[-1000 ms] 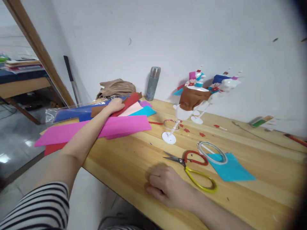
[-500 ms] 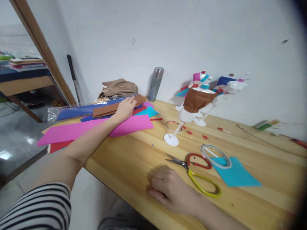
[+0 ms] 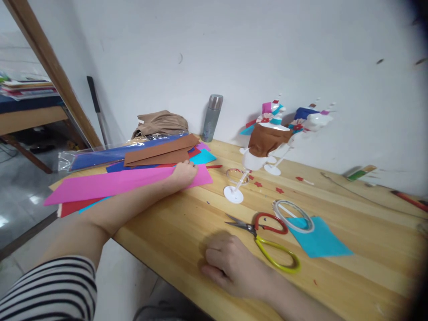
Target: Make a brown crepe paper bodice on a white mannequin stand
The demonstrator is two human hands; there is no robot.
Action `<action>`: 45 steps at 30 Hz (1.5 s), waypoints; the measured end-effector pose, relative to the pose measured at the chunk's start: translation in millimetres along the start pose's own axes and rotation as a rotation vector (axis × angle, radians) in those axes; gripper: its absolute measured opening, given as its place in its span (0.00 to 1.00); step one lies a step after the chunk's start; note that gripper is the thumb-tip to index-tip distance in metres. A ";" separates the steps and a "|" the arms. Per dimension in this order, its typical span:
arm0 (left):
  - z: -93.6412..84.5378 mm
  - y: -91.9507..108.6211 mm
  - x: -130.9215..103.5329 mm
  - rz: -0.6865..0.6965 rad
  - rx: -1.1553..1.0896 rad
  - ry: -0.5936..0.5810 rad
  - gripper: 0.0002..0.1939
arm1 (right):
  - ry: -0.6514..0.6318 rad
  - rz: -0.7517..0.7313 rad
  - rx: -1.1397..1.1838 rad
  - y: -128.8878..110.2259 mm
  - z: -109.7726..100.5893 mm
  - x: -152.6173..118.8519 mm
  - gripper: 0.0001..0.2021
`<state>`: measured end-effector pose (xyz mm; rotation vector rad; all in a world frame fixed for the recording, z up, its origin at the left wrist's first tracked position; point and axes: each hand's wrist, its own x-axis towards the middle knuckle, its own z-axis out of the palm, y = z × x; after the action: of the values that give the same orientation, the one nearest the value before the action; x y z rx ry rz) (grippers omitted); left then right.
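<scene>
My left hand (image 3: 185, 174) reaches across the table and rests on the right part of a long pink sheet (image 3: 100, 183), fingers loosely spread and slightly bent. Just behind it lie folded brown sheets (image 3: 160, 151). My right hand (image 3: 229, 263) rests on the table with its fingers curled in, and nothing shows in it. Beside it lie scissors (image 3: 250, 228), blades parted, with one red and one yellow handle. A roll of white tape (image 3: 311, 224) overlaps a turquoise piece (image 3: 329, 240). A white goblet (image 3: 252, 161) wrapped in brown material stands upright farther back.
Several decorated goblets (image 3: 314, 120) stand near the wall. A grey flask (image 3: 212, 118), a brown cloth bundle (image 3: 162, 124) and a plastic-wrapped blue pack (image 3: 100, 157) line the back. Small red flower shapes (image 3: 279, 190) lie scattered. The table's front edge (image 3: 157, 269) runs diagonally below my arms.
My left hand has moved from the brown sheets toward me onto the pink sheet. My right hand stays curled in place. The view has shifted slightly.
</scene>
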<state>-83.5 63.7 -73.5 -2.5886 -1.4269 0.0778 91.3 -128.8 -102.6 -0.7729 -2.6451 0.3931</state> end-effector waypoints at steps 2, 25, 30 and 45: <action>-0.4 0.9 -0.1 -0.007 0.004 0.000 0.17 | 0.022 -0.021 0.011 0.2 0.5 0.3 0.15; 11.5 -6.0 7.6 0.010 0.011 0.025 0.21 | 0.842 0.490 1.087 31.7 -42.6 -10.6 0.31; 10.9 -5.1 8.1 0.012 -0.007 0.035 0.21 | 0.655 0.537 0.783 27.6 -19.5 -9.1 0.32; 17.0 -11.2 9.2 -0.007 -0.025 0.059 0.18 | 0.031 0.041 -0.121 12.4 -9.9 -2.0 0.19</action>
<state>-90.2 79.6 -87.7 -2.5823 -1.4257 -0.0170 102.6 -118.2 -98.6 -0.8648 -2.6473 0.2323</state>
